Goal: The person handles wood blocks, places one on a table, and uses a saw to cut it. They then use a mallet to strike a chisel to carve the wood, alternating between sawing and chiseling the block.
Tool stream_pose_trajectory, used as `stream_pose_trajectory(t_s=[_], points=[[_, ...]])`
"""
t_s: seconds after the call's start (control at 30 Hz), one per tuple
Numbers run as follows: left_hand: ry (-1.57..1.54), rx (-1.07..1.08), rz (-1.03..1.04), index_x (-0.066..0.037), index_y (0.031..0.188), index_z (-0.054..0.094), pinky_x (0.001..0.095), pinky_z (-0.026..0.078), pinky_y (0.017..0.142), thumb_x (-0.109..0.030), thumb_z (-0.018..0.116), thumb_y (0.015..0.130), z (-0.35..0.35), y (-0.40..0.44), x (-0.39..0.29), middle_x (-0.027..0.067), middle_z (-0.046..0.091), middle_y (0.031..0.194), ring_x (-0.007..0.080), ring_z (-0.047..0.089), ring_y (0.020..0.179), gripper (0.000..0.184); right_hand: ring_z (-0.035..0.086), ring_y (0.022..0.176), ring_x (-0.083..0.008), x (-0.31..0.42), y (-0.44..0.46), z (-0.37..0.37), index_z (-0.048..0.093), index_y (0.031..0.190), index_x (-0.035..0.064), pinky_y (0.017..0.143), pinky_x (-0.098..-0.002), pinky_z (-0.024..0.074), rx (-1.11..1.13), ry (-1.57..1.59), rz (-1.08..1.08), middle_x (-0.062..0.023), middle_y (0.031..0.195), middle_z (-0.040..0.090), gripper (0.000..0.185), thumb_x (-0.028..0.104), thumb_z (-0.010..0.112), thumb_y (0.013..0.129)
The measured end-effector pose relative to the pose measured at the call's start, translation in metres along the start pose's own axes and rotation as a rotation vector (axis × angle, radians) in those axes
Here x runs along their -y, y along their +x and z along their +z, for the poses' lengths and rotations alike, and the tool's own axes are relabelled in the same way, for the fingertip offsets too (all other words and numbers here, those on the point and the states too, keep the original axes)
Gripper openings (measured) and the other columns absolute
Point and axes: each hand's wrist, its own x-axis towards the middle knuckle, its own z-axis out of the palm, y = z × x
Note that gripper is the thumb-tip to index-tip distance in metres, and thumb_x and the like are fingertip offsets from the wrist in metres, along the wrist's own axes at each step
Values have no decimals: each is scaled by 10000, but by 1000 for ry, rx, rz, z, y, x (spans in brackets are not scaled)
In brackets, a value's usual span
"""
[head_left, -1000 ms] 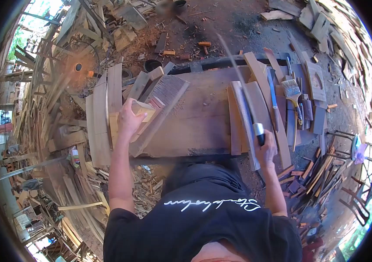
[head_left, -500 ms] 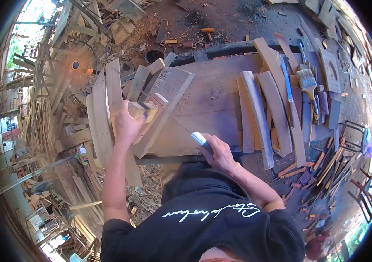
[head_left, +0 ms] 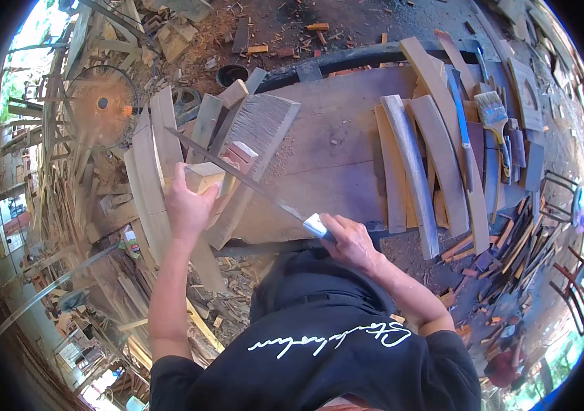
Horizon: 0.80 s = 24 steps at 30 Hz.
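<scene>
my left fingers [head_left: 179, 179] grip a pale, square-edged wooden block [head_left: 204, 177] at the left end of the tabletop [head_left: 333, 137], beside a rough-grained board [head_left: 261, 116]. my right fingers [head_left: 336, 225] wrap the white-fronted handle [head_left: 316, 225] of a long, thin blade [head_left: 264, 192] slanting close by the block; whether they touch, i cannot tell. gently curved planks [head_left: 438, 161] lie right.

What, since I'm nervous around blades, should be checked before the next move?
1. Right hand gripping the white-ended handle of the long, narrow grey metal blade: ok.
2. Left hand gripping the pale, squarish wooden block: ok.
3. Left hand safely clear of the blade: cannot tell; they look close.
4. Blade touching the block: cannot tell from above.
5. Flat grey-bristled brush away from the blade: ok, at right.
6. Black short-sleeved shirt clear of the blade: ok.
</scene>
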Motion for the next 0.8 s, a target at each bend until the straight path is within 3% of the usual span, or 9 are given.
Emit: stream_pose_trajectory(t_s=[0.1, 0.17, 0.3, 0.4, 0.6, 0.73, 0.8], points=[[21, 13, 12, -34, 1024, 536, 397, 525, 776, -125, 821, 677, -2, -1, -9, 163, 689, 925, 323, 682, 880, 459, 614, 776, -371, 22, -5, -15, 475, 1155, 57, 657, -459, 497, 24, 18, 55, -154, 836, 568, 453, 103, 703, 766], [20, -1, 34, -51, 1029, 525, 439, 516, 769, -144, 808, 687, -3, -1, -12, 190, 682, 935, 374, 665, 889, 454, 613, 773, -375, 22, 1, -22, 483, 1103, 71, 651, -465, 489, 25, 30, 49, -157, 830, 567, 405, 115, 705, 768], [-40, 2, 24, -50, 1027, 527, 441, 519, 762, -122, 811, 678, -4, 10, 7, 190, 680, 931, 376, 665, 880, 455, 607, 769, -388, 10, 27, 7, 481, 1049, 67, 650, -476, 483, -1, 36, 49, -161, 821, 564, 342, 104, 683, 776], [106, -83, 81, -48, 1030, 531, 444, 520, 754, -103, 814, 669, -7, 23, 11, 186, 677, 926, 378, 661, 885, 462, 596, 787, -407, 16, 52, 27, 469, 997, 53, 670, -500, 471, -4, 78, 75, -171, 825, 554, 270, 74, 632, 783], [9, -104, 63, -61, 1057, 546, 454, 501, 791, -100, 801, 690, -9, 13, 9, 169, 660, 925, 382, 639, 893, 449, 590, 830, -389, 18, 47, 15, 477, 1001, 49, 687, -490, 473, -41, 61, 39, -171, 859, 547, 295, 71, 649, 763], [14, -260, 134, -64, 1109, 568, 430, 491, 832, -83, 795, 705, 7, -6, 0, 158, 653, 1009, 357, 626, 952, 463, 590, 802, -386, 11, 44, 12, 504, 1025, 39, 681, -469, 478, -64, 95, 2, -174, 860, 555, 278, 88, 657, 797], [27, -327, 184, -63, 1134, 573, 426, 471, 871, -58, 784, 698, 21, -3, 3, 151, 631, 1080, 350, 591, 1024, 485, 590, 774, -388, 13, 44, 13, 538, 1027, 28, 672, -431, 480, -185, 288, 85, -187, 859, 568, 235, 114, 662, 847]])
